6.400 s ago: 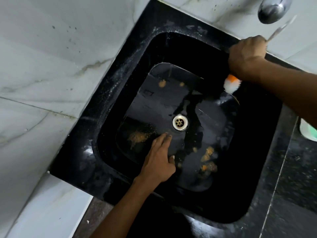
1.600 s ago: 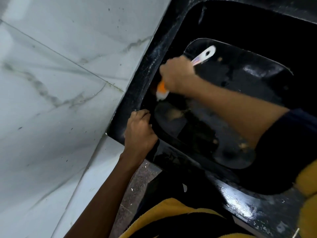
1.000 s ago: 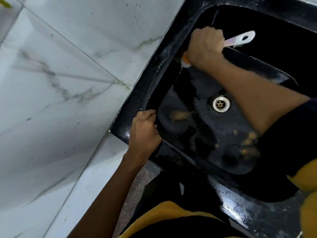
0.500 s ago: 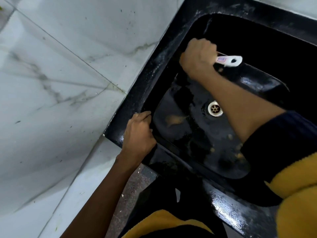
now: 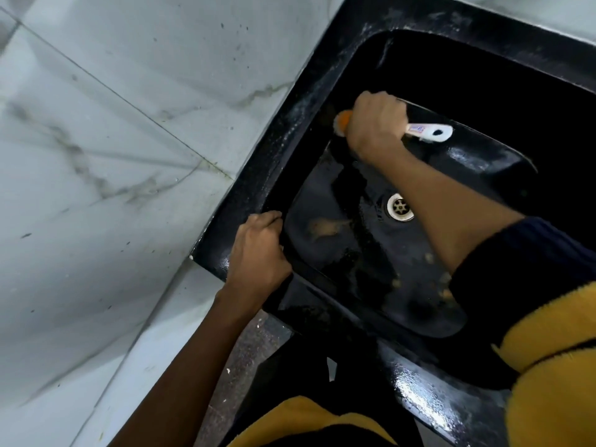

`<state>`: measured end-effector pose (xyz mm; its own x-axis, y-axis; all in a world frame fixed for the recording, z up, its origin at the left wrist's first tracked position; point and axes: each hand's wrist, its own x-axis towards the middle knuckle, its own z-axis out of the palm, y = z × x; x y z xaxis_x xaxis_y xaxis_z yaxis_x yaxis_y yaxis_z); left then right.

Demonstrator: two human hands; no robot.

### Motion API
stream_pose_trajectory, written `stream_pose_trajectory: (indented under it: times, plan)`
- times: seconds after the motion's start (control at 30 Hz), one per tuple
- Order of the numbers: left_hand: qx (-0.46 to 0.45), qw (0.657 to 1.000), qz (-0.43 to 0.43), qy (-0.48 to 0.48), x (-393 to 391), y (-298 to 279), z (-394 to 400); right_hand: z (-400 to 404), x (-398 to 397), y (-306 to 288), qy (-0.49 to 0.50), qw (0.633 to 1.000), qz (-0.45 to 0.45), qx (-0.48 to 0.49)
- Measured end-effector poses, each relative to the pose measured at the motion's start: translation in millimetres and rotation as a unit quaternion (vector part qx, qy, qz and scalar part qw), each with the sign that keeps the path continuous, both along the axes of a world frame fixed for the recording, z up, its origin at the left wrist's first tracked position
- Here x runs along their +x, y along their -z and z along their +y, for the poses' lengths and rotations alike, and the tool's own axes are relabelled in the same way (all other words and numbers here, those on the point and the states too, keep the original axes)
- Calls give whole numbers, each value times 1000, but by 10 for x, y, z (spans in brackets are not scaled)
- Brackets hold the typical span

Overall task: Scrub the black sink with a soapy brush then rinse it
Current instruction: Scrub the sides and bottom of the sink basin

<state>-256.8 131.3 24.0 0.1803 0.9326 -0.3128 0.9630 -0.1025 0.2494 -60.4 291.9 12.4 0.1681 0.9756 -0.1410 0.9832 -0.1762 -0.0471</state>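
The black sink [image 5: 325, 53] fills the right side of the head view, its wet basin carrying brown stains around a metal drain [image 5: 400, 207]. My right hand [image 5: 375, 125] is closed on a brush [image 5: 429, 132] with a white handle and an orange-and-white head. The brush head presses against the sink's left inner wall, just below the rim. My left hand [image 5: 258, 253] curls over the sink's near left rim corner, fingers hooked inside the edge.
White marble tile wall [image 5: 113, 156] runs along the sink's left side. Speckled floor [image 5: 245, 356] shows below the sink's front edge. My yellow and dark clothing [image 5: 548, 366] covers the lower right.
Over the last second the brush has slid a little along the left inner wall, away from the far corner. My left hand has kept its hold on the rim corner.
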Motion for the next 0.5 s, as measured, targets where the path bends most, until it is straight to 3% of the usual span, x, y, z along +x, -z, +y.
stream_pose_trajectory:
  times: [0.1, 0.2, 0.27, 0.37, 0.5]
  plan:
    - [2, 1000, -3, 3, -7, 15, 14, -425, -444, 66, -86, 996, 25, -6]
    - [-4, 1000, -19, 2, -3, 39, 48, -888, -856, -97, -256, 965, 42, -48]
    - [-12, 1000, -13, 7, -23, 53, 65, -773, -803, -162, -291, 955, 34, -47]
    - [-12, 1000, 8, 21, -30, 58, 77, -260, -462, -80, -207, 978, 12, -24]
    - [-25, 1000, 2, 11, 10, 50, 90, 196, 276, 103, 25, 999, 23, 9]
